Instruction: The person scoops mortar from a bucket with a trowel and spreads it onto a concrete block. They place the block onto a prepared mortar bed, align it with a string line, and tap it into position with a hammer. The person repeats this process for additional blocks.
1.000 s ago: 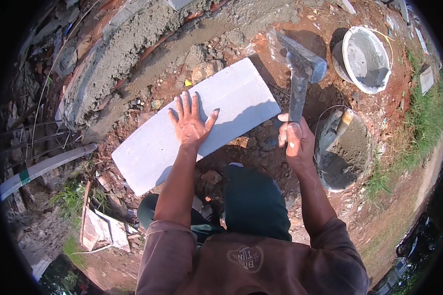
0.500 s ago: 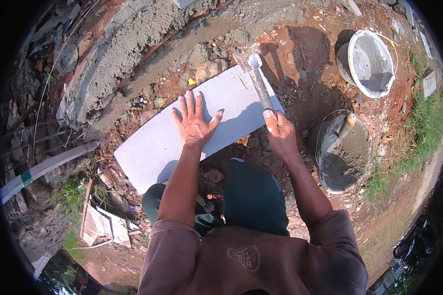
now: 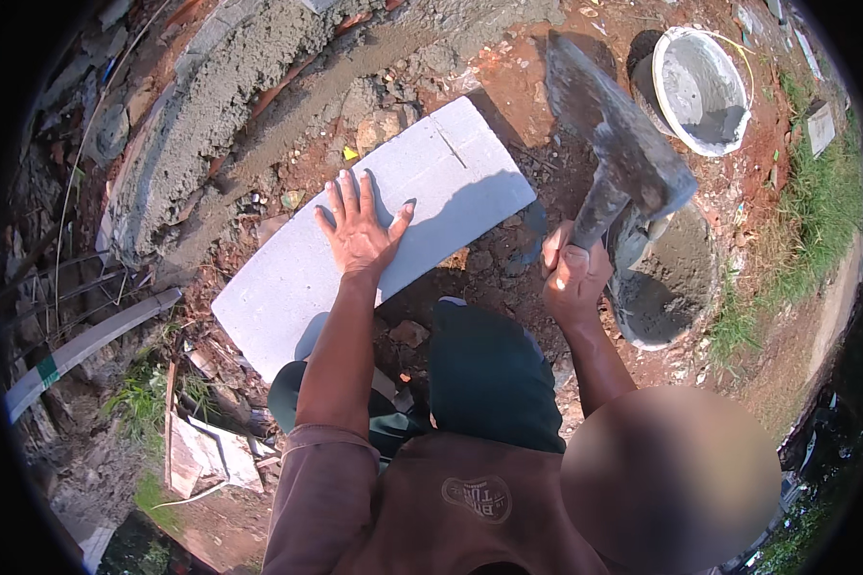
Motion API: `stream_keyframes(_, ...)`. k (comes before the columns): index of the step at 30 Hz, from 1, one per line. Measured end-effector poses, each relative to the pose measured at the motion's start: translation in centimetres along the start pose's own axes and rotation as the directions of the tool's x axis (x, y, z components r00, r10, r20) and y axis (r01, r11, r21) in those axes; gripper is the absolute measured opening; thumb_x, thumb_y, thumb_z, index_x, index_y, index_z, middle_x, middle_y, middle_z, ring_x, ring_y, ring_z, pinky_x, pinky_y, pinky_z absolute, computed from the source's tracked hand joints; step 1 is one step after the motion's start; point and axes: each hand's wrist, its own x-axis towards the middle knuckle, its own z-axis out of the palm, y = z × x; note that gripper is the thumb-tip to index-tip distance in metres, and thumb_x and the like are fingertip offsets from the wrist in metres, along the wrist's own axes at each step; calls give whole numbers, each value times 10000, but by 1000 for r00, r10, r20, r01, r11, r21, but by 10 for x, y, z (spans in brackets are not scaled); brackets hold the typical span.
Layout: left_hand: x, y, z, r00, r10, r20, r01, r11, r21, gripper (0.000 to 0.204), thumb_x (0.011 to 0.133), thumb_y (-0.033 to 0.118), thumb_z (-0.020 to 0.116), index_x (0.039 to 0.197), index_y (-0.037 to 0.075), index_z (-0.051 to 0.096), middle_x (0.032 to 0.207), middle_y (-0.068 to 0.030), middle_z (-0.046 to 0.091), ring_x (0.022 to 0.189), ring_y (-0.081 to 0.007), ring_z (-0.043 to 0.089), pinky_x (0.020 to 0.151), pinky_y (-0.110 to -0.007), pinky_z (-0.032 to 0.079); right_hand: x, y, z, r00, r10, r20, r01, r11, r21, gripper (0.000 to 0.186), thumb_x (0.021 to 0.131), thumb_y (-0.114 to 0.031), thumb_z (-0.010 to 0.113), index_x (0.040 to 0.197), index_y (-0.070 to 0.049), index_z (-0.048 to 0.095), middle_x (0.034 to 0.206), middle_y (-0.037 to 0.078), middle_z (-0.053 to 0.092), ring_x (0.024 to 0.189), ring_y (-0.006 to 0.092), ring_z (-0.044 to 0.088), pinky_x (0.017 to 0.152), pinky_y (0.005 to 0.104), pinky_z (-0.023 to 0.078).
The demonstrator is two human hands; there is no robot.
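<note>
A long pale grey lightweight block (image 3: 431, 206) lies slantwise on the ground in front of my knees. My left hand (image 3: 362, 235) rests flat on its top, fingers spread. Near the block's right end, a short dark cut (image 3: 449, 142) runs into the surface. To the right of the block, my right hand (image 3: 575, 273) is wrapped round the handle of a hatchet (image 3: 618, 120) with a broad, dark, worn blade. The hatchet is raised off the block, and its blade partly covers the bucket of mortar (image 3: 666, 297) behind it.
Another bucket (image 3: 660, 91), white-rimmed and smeared with grey mortar, stands at the far right. A rough mortar-covered wall base (image 3: 230, 125) curves along the upper left. Broken boards (image 3: 211, 455) lie at lower left, and grass (image 3: 815, 201) grows along the right side.
My right hand has lifted the hatchet off the block's right end and swung it up to the right. The cut is now uncovered. My left hand stays flat on the block.
</note>
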Motion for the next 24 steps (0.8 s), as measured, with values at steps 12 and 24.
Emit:
stream_keyframes(12,4,2,-1,1000,6,-24,-6,1000,-7,881,816,704,396,1462,129,232,1535,-116,129,1425,-284,52,1116,-540,28,-39,8,-14,977,211,-19,-211,957,-199,571,931,-516,432,809,36,511,657,227,542,640,382,565,619,443,431)
stream_keyframes(24,9,3,1,997,37,-72,-40,999,-36,890,807,704,412,1452,110,261,1527,-141,150,1422,-312,65,1108,-559,29,-72,44,-33,975,213,-61,-221,906,-360,543,914,-520,441,867,6,570,682,204,581,648,373,596,647,453,448)
